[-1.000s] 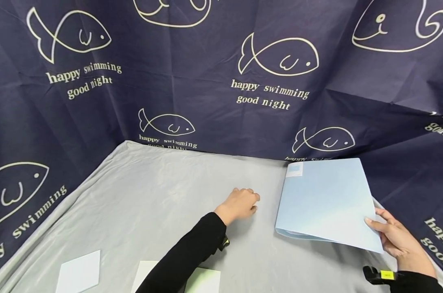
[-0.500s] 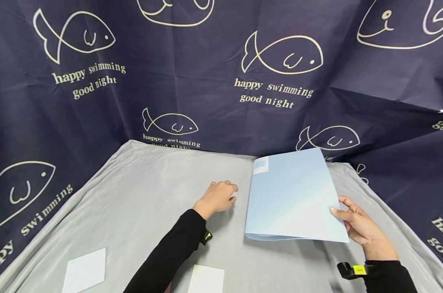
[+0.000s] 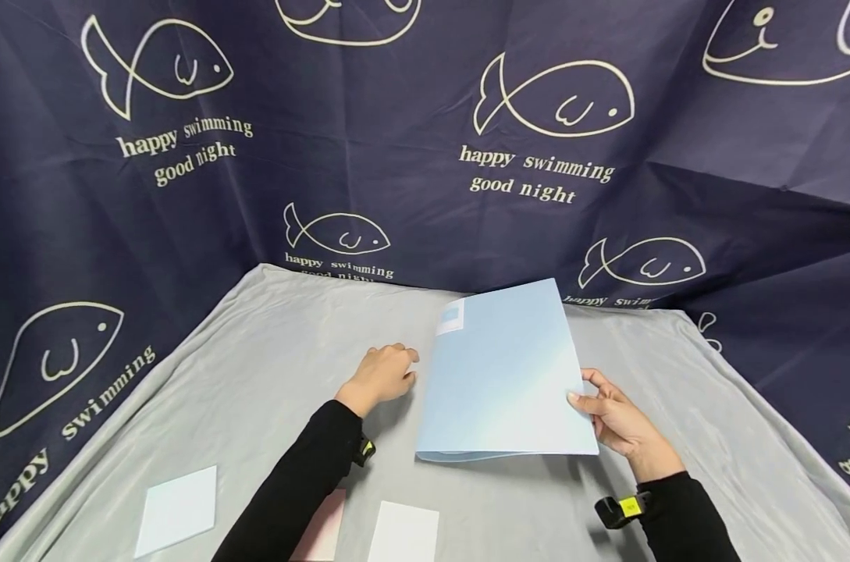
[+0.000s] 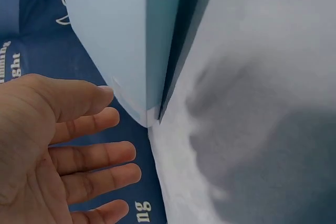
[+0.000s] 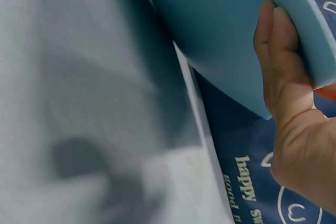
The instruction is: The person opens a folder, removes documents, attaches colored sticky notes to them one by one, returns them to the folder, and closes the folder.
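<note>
A light blue file folder (image 3: 502,375) with a small white label at its upper left corner stands tilted over the grey cloth, its spine side on the left. My right hand (image 3: 617,421) pinches the folder's right edge, thumb on the front cover and fingers (image 5: 283,51) behind it. Just left of the spine is my left hand (image 3: 382,375), holding nothing. In the left wrist view that hand (image 4: 79,150) has loosely bent fingers beside the folder's spine (image 4: 160,40), with a gap between them.
Near the front edge lie a pale blue square (image 3: 177,511), a pink sheet (image 3: 325,531) partly under the left sleeve, and a white card (image 3: 405,535). A navy cloth (image 3: 425,156) with fish drawings hangs behind the grey-covered table (image 3: 291,336).
The folder has moved left across the view in my right hand. My left hand has also shifted left, staying beside the spine. The pink sheet shows more from under the sleeve.
</note>
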`<state>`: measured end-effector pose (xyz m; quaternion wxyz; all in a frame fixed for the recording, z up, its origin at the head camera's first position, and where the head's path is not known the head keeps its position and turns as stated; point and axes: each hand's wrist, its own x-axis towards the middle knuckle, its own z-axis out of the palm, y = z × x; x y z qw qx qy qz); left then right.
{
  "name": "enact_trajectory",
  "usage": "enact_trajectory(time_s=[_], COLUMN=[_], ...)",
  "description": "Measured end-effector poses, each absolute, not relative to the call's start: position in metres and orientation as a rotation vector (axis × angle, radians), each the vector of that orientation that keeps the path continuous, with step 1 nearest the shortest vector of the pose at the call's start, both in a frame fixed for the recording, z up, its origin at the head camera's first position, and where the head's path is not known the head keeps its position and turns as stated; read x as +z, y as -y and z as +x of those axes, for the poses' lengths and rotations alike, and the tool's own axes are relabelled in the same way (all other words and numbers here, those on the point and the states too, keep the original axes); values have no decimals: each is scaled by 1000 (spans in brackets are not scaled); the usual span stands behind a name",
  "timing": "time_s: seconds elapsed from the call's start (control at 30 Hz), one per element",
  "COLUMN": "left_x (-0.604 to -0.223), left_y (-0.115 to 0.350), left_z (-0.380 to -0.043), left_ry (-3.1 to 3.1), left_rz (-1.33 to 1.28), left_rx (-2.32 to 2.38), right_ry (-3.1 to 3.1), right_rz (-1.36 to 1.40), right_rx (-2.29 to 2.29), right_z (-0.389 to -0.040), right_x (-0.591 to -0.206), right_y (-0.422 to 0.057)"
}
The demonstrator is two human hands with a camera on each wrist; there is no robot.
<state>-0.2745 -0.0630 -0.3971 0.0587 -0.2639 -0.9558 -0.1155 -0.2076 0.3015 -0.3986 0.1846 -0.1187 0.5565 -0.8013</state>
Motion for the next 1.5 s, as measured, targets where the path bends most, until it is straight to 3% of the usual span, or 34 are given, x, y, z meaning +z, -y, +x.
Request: enact_trajectory(time_s=[0.3, 0.77, 1.03, 1.5], left_x=[-407, -412, -414, -419], left_y=[71, 70, 71, 73], left_z=[-274, -275, -272, -269], left_ry=[2905, 2927, 2889, 2915], left_rz=[-761, -786, -810, -785], left_rx=[-375, -360, -354, -369], right_ry=[-1729, -2504, -2925, -2920], right_rz=[-168, 119, -1, -72], right_rx=[-2133, -1444, -676, -606], right_z=[-209, -203, -198, -198], right_x=[-407, -410, -406, -416], right_y=[-289, -273, -260, -255])
